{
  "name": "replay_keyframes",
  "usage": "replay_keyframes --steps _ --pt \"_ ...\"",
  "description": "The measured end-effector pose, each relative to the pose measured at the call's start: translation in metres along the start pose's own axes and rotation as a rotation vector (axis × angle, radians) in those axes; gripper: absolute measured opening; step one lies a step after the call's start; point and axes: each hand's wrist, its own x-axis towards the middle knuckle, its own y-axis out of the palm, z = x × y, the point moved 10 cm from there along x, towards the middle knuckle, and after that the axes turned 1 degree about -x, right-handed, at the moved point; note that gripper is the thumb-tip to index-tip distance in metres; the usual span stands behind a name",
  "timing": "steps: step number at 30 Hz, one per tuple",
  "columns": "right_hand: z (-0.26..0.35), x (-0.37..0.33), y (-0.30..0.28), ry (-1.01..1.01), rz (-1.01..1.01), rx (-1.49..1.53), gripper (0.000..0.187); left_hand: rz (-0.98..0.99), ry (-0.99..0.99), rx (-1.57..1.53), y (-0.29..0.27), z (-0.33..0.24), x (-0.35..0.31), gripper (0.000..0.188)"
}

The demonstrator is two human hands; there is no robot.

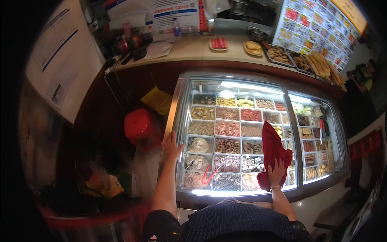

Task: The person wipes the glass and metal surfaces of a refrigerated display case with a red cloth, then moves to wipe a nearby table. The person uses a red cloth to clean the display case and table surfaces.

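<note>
In front of me stands a glass-topped display case (181,121), lit inside, with rows of food trays under the glass. My right hand (276,173) presses on a bunched red cloth (274,141) that lies over the right part of the larger pane; its fingers rest over the fabric. The cloth covers some trays beneath it. My left hand (172,150) leans on the case's left metal edge, thumb apart from the fingers, holding nothing. Red-handled tongs (206,176) show among the near trays.
Behind the case runs a counter (185,52) bearing a plate of red items (219,43), a plate of yellow food (253,48), a tray of brown pieces (279,55) and long fried dough sticks (318,64). A red stool (141,126) stands at left. Someone is at far right.
</note>
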Motion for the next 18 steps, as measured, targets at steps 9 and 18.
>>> replay_keyframes --steps 9,18 --pt "0.003 -0.07 -0.015 -0.135 0.111 0.136 0.064 -0.102 -0.11 -0.155 -0.052 0.087 -0.097 0.063" --pt "0.009 -0.088 -0.021 -0.102 0.071 0.113 0.066 0.091 -0.433 -0.228 -0.021 0.125 -0.16 0.047"
